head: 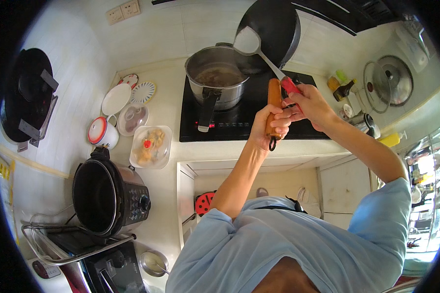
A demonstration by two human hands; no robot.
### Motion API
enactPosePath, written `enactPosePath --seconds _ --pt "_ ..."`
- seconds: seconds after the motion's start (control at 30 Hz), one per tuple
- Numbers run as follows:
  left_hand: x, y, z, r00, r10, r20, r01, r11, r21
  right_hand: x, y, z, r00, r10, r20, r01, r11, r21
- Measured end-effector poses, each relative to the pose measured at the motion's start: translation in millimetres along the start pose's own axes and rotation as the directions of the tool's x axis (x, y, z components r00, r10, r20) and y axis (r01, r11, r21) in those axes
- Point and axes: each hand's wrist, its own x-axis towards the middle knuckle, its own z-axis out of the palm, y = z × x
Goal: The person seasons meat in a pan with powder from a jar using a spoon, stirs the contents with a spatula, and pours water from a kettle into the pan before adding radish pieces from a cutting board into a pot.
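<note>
My left hand [269,126] is closed around the brown wooden handle [274,96] of a black wok [275,33], which is tipped up on its side behind the cooktop's middle. With my right hand [306,106] I grip the red handle of a metal ladle or turner [248,41]; its broad pale head is raised in front of the wok's left part. Both hands are close together over the front of the black cooktop [255,126]. Left of them, an uncovered steel pressure cooker pot [220,82] holds brownish liquid, its black handle pointing towards me.
On the left counter are a lidded plastic food box [150,147], plates [116,99], an enamel mug [104,132] and an open electric cooker [112,194]. Sauce bottles [344,90] and pot lids [390,80] are at the right. A range hood [348,14] overhangs the back right.
</note>
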Motion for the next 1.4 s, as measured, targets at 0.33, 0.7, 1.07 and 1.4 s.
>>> enactPosePath --seconds 0.33,0.7,1.07,1.4 --pt "-13 -24 28 0.901 0.2 -0.385 0.122 0.735 0.667 -25 24 -55 0.996 0.077 0.044 -0.088 0.923 0.375" --pt "49 -77 -26 0.89 0.158 -0.427 0.268 0.577 0.772 -40 83 -221 0.996 0.05 -0.073 0.007 0.78 0.626" --pt "119 -130 -98 0.837 0.177 -0.518 0.301 0.642 0.705 19 167 -283 0.955 0.266 0.132 -0.282 0.672 0.685" --pt "137 -139 -116 0.782 0.27 -0.562 0.268 0.667 0.695 57 204 -272 0.947 0.244 0.21 -0.322 0.739 0.591"
